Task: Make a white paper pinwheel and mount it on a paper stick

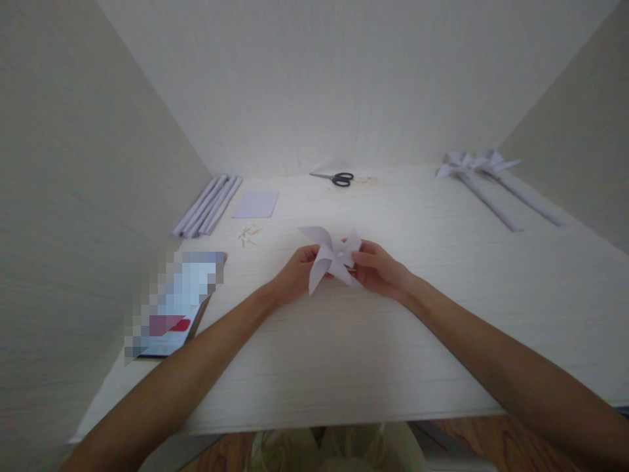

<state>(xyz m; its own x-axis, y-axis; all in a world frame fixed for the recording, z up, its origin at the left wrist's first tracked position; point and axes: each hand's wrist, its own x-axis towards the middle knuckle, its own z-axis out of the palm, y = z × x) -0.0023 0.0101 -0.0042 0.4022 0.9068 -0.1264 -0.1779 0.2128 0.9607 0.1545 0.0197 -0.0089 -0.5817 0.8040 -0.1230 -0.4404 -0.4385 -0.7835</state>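
Note:
A white paper pinwheel head (328, 257) is held just above the white table (442, 314), near its middle. My left hand (297, 272) grips its left side with thumb and fingers. On the right side my right hand (376, 267) pinches it near the centre. Its folded blades stick out up-left and downward. Both forearms reach in from the near edge.
Rolled paper sticks (209, 204) lie at the far left beside a square paper sheet (255, 204) and several small pins (249, 234). Black scissors (337, 177) lie at the back. Two finished pinwheels (479, 172) lie far right. A blurred card (174, 305) lies near left. Walls enclose three sides.

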